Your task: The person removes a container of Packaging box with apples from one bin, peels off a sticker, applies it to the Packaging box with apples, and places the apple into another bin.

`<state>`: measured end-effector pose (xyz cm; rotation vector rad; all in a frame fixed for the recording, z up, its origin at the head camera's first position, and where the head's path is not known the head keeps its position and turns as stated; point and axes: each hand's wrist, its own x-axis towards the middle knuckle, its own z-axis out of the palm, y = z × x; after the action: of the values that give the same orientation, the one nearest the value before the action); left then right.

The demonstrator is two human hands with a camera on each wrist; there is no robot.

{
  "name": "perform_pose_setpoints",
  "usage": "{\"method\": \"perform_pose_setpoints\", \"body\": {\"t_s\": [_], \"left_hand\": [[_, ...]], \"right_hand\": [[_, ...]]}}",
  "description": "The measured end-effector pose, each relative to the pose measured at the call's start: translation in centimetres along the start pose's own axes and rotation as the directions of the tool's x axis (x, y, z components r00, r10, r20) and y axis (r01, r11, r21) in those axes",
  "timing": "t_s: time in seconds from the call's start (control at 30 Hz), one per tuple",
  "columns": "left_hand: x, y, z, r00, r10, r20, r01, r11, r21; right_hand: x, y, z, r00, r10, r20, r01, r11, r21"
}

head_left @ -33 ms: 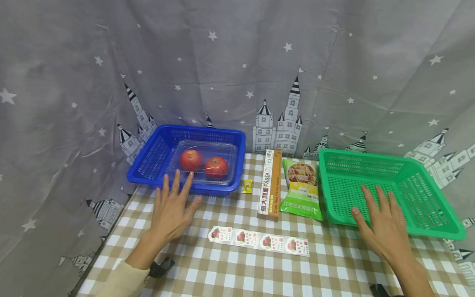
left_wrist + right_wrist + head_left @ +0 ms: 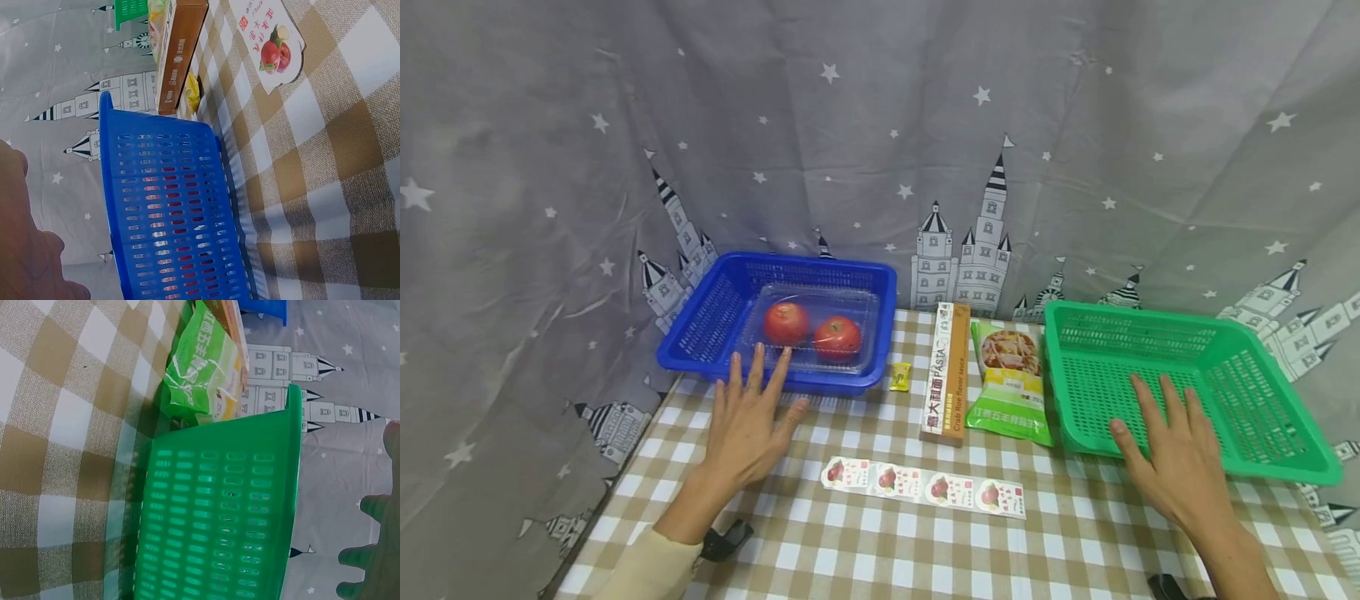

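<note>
Hands flat, fingers spread, holding nothing. Head view: left hand (image 2: 747,425) just before blue plastic basket (image 2: 715,350); right hand (image 2: 1176,454) over green plastic basket (image 2: 1285,471) rim. Left wrist view: blue basket wall (image 2: 169,212) beside palm. Right wrist view: green basket wall (image 2: 219,519) beside fingertips (image 2: 369,550).

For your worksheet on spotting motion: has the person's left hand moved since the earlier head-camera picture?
No. The left hand lies flat at the same spot, fingertips by the front rim of the blue basket, just as before.
</note>
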<state>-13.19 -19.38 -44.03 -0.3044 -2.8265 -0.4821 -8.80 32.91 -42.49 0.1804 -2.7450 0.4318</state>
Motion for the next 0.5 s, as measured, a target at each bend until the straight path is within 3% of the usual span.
{"method": "perform_pose_setpoints", "body": {"t_s": [0.27,0.37,0.5], "left_hand": [[-0.5,0.0,0.2,1.0,-0.011,-0.007,0.011,1.0,-0.021],[-0.9,0.2,0.5,0.998,0.002,-0.065,-0.006,0.998,-0.068],[-1.9,0.6,1.2,0.984,0.051,-0.171,-0.076,0.987,-0.141]], "right_hand": [[0.1,-0.4,0.1,1.0,-0.017,-0.006,0.017,1.0,0.003],[0.2,-1.0,0.3,0.999,-0.038,-0.004,0.038,0.999,-0.008],[0.5,-2.1,1.0,0.997,-0.071,0.003,0.071,0.997,-0.011]]}}
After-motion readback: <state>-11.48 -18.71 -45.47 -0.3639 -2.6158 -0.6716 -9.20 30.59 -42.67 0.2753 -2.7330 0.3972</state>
